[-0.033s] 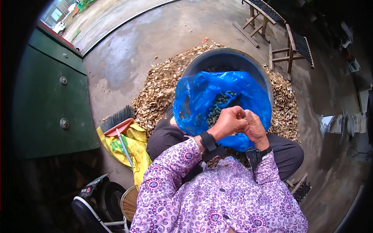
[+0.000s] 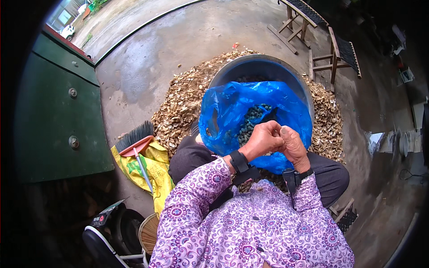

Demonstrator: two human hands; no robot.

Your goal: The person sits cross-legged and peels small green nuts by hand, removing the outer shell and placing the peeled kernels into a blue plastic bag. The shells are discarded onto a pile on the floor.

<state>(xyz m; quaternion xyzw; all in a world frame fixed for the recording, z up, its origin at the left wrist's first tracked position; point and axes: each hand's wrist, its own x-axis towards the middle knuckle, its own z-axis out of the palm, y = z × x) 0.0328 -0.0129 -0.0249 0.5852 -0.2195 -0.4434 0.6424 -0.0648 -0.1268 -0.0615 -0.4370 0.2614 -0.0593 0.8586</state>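
Observation:
Both of my hands meet above a crumpled blue plastic bag that lies in a wide metal basin. My left hand is closed, its thumb and fingers pinched together. Against its fingertips presses my right hand, also closed, with the thumb on top. Whatever sits between the fingertips is too small and hidden to make out. Small dark greyish rounded pieces, like nuts or kernels, show in the opening of the bag below my left hand.
Tan broken shells, like peanut shells, heap around the basin. To the left lie a broom and a yellow sack, near a green metal door. Wooden folding stools stand at the far right.
My right thumb has shifted slightly at the fingertips. Otherwise the hands, bag and basin stay in the same place.

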